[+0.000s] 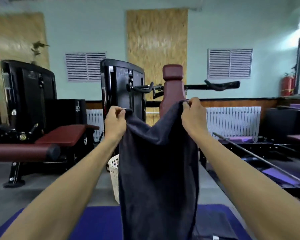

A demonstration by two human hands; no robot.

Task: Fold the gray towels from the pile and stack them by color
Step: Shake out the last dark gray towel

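So both arms are stretched straight out and a dark gray towel (158,170) is hanging between the hands, taking up the middle of the view from about the centre down to 6 o'clock. The left hand (115,121) has its fingers curled and pinching the top left corner, the right hand (193,115) is doing the same on the top right corner, which sits a bit higher. The top edge sags into a V between them, and the rest of the cloth drops in one long panel with soft vertical folds, its bottom end running out of view. Below it, at 6 o'clock, there's a blue mat (97,222), and just right of the hanging towel a darker gray piece of cloth (213,224) lies on that mat, can't really tell if it's folded or not. Peeking out at 7 o'clock from behind the towel's left edge is a white perforated basket (113,172) standing on the floor. Off at 9 o'clock there's a maroon padded bench (59,135), and at 12 o'clock a maroon seat back (172,85) rises right behind the hands. A red fire extinguisher (287,85) sits by the wall at 2 o'clock.
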